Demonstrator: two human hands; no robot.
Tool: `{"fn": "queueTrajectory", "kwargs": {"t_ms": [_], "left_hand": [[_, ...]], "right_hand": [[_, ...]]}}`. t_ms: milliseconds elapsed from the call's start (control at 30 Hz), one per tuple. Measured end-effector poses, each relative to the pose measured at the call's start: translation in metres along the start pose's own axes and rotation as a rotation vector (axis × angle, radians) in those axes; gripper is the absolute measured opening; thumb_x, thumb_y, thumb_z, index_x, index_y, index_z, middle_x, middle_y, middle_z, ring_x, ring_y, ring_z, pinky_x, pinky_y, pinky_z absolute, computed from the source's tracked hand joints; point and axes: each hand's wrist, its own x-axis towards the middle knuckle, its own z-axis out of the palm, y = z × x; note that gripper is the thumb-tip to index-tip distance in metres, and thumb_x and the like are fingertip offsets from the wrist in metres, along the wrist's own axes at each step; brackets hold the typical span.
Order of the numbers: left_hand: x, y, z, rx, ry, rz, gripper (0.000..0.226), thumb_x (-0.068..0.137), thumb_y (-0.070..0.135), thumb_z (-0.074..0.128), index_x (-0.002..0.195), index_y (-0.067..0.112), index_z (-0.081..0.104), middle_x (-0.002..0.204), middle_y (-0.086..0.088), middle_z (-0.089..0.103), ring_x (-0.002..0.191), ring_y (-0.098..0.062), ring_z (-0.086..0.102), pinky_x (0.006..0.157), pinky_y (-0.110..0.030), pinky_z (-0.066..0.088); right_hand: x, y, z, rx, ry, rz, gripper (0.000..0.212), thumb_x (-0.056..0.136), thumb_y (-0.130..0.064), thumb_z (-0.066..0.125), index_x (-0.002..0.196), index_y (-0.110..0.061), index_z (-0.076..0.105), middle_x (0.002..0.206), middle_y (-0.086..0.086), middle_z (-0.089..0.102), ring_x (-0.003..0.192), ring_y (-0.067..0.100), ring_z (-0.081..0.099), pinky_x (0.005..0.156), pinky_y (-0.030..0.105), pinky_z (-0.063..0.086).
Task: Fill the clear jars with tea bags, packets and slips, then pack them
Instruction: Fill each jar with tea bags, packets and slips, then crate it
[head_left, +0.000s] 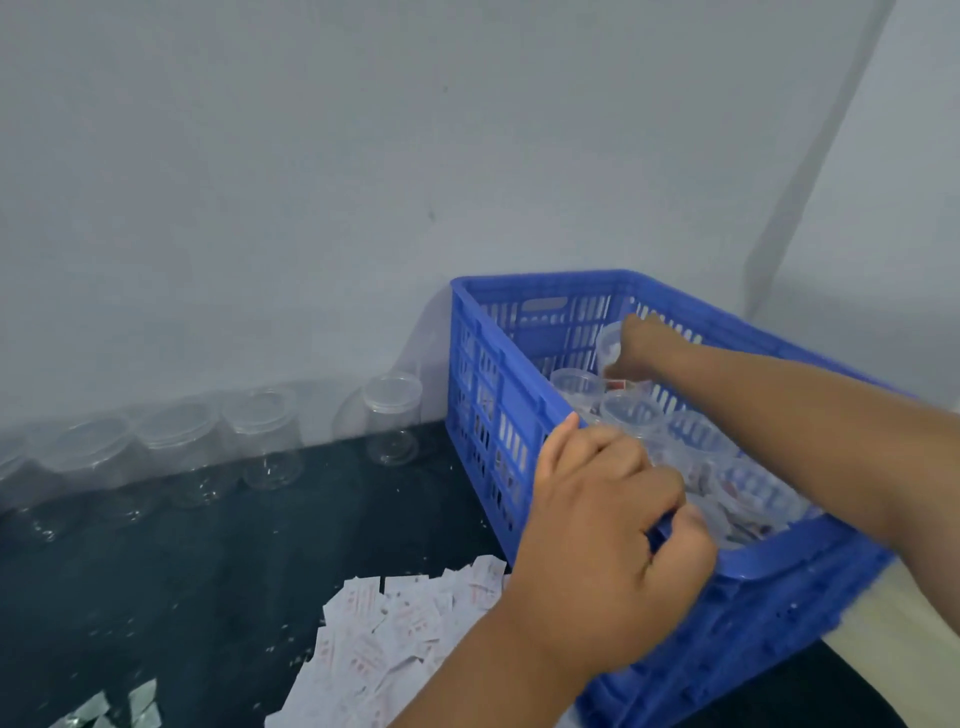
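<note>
A blue slatted plastic crate (498, 415) stands on the dark table at the right and holds several lidded clear jars (634, 413) with packets inside. My left hand (608, 551) grips the crate's near rim, fingers curled over the edge. My right hand (636, 348) reaches deep into the crate and holds a clear jar (608, 343) near the far wall. A heap of white packets with red print (395, 629) lies on the table left of my left forearm.
Several empty clear lidded jars (392, 415) line the foot of the grey wall at the left. Silver foil packets (104, 709) lie at the bottom left edge. The dark table (208, 571) is strewn with small white scraps.
</note>
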Motion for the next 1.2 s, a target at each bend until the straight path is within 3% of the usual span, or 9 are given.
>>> {"fn": "queueTrajectory", "kwargs": {"t_ms": [200,333,467,567,667,833,1000,1100,1200], "left_hand": [[-0.002,-0.003,0.004,-0.008,0.013,0.033,0.027,0.093,0.034,0.046,0.070,0.020,0.045,0.078,0.007,0.039,0.097,-0.013,0.046,0.126,-0.044,0.016],[-0.002,-0.004,0.006,-0.019,0.037,0.037,0.027,0.094,0.033,0.046,0.069,0.021,0.046,0.077,0.009,0.039,0.098,-0.013,0.048,0.127,-0.043,0.014],[-0.003,-0.002,0.004,-0.041,0.028,0.018,0.028,0.093,0.032,0.044,0.068,0.018,0.046,0.076,0.008,0.040,0.096,-0.012,0.047,0.127,-0.045,0.015],[-0.004,0.004,0.000,-0.068,0.005,-0.010,0.030,0.093,0.031,0.041,0.067,0.016,0.045,0.076,0.004,0.041,0.095,-0.014,0.047,0.128,-0.045,0.014],[-0.005,0.007,-0.004,-0.049,-0.039,-0.027,0.030,0.094,0.029,0.040,0.068,0.014,0.046,0.077,0.001,0.044,0.098,-0.017,0.049,0.128,-0.046,0.014],[-0.002,0.010,-0.017,0.014,-0.141,-0.018,0.034,0.105,0.011,0.049,0.072,0.013,0.048,0.078,-0.002,0.049,0.097,-0.020,0.047,0.128,-0.044,0.012],[-0.010,0.017,-0.041,0.174,-0.197,0.098,0.025,0.110,0.011,0.048,0.108,-0.001,0.070,0.107,-0.021,0.069,0.110,-0.037,0.056,0.105,-0.045,0.040],[-0.039,0.011,-0.068,0.215,-0.141,0.202,0.026,0.102,0.002,0.056,0.125,-0.006,0.066,0.120,-0.026,0.067,0.101,-0.042,0.063,0.079,-0.045,0.047],[-0.085,-0.015,-0.106,0.243,-0.138,0.082,0.024,0.108,0.020,0.047,0.119,0.017,0.068,0.114,0.002,0.067,0.099,-0.018,0.061,0.079,-0.033,0.048]], "right_hand": [[0.000,-0.002,0.029,-0.104,-0.313,-0.065,0.017,0.111,-0.023,0.052,0.120,-0.011,0.059,0.111,0.014,0.057,0.118,0.032,0.067,0.087,0.040,0.048],[-0.002,-0.011,0.040,-0.147,-0.411,-0.085,0.020,0.112,-0.019,0.046,0.129,-0.008,0.052,0.126,0.017,0.059,0.104,0.028,0.056,0.099,0.041,0.052],[-0.007,-0.016,0.008,-0.244,-0.402,-0.055,0.049,0.118,-0.030,0.037,0.158,-0.004,0.046,0.163,0.018,0.047,0.145,0.033,0.051,0.118,0.042,0.039],[-0.025,-0.028,-0.044,-0.204,-0.295,-0.091,0.054,0.116,-0.043,0.041,0.149,-0.003,0.057,0.161,0.019,0.051,0.142,0.036,0.055,0.115,0.043,0.042],[-0.048,-0.044,-0.093,0.030,-0.204,-0.168,0.058,0.112,-0.057,0.045,0.107,-0.003,0.065,0.125,0.021,0.072,0.095,0.035,0.074,0.099,0.045,0.059],[-0.137,-0.068,-0.148,0.116,0.004,-0.419,0.052,0.108,-0.061,0.048,0.135,-0.022,0.070,0.133,0.005,0.072,0.119,0.028,0.069,0.108,0.043,0.052],[-0.256,-0.071,-0.128,0.473,0.150,-0.572,0.047,0.095,-0.072,0.049,0.122,-0.041,0.072,0.103,-0.023,0.071,0.097,-0.002,0.067,0.093,0.035,0.054],[-0.315,-0.071,-0.089,0.598,0.416,-0.711,0.036,0.101,-0.062,0.055,0.118,-0.037,0.075,0.106,-0.023,0.073,0.100,-0.001,0.069,0.093,0.034,0.055],[-0.353,-0.080,-0.048,0.698,0.670,-0.911,0.023,0.102,-0.034,0.063,0.099,-0.018,0.079,0.099,-0.013,0.074,0.095,0.007,0.068,0.089,0.025,0.052]]}}
